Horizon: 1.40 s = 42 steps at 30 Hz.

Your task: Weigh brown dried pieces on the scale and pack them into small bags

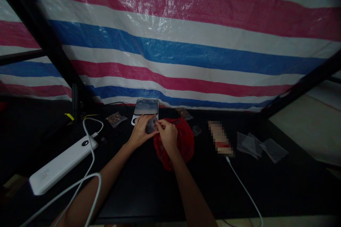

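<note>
My left hand [141, 131] is wrapped round a small clear plastic cup [151, 126], which is tilted with its mouth toward the right. The fingertips of my right hand [167, 133] are pinched together at the cup's rim; whatever they hold is too small and dark to make out. Beneath my right hand lies a red bag [186, 142], partly covered by that hand and wrist. Just behind my left hand sits a white scale with a dark top plate [146, 107]. A small round clear piece [196, 130] rests to the right of the red bag.
Clear bags of brown bits lie left [116, 119] and right [184, 113] of the scale. A white power bank [62, 165] with a looping cable is at left. At right are a blurred-out phone-shaped object [221, 138] on a cable and several clear bags [249, 144]. Striped sheeting hangs behind.
</note>
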### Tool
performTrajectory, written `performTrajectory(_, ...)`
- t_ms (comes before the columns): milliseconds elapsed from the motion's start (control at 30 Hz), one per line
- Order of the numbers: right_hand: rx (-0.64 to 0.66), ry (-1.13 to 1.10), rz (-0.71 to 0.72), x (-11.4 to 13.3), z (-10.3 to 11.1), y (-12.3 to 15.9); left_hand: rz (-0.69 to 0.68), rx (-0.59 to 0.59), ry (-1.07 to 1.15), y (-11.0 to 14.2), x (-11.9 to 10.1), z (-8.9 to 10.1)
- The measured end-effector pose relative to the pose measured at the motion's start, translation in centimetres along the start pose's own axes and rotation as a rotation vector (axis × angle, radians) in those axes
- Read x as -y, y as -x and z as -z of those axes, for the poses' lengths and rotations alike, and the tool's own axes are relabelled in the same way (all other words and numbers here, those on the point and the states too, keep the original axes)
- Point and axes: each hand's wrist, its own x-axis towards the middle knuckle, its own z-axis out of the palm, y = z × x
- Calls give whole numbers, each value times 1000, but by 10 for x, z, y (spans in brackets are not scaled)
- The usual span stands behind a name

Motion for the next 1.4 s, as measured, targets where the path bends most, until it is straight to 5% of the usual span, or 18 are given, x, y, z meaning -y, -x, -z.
performTrajectory(167, -150, 108, 97, 13, 9, 2, 89, -70, 84, -1, 3, -3)
performTrajectory(367, 2, 87, 198, 21, 5, 5, 107, -84, 96, -2, 5, -4)
performTrajectory(800, 14, -189, 101, 9, -6, 1, 79, -42, 128, -3, 8, -6)
performTrajectory(1067, -125, -207, 139, -1, 46, -10, 188, -151, -63, -16, 22, 10)
performTrajectory(1233, 121, -20, 112, -41, 88, 17, 125, -85, -248, -54, 44, 23)
performTrajectory(1400, 203, 328, 44, -57, 89, 51, 151, 136, -385, -84, 80, 13)
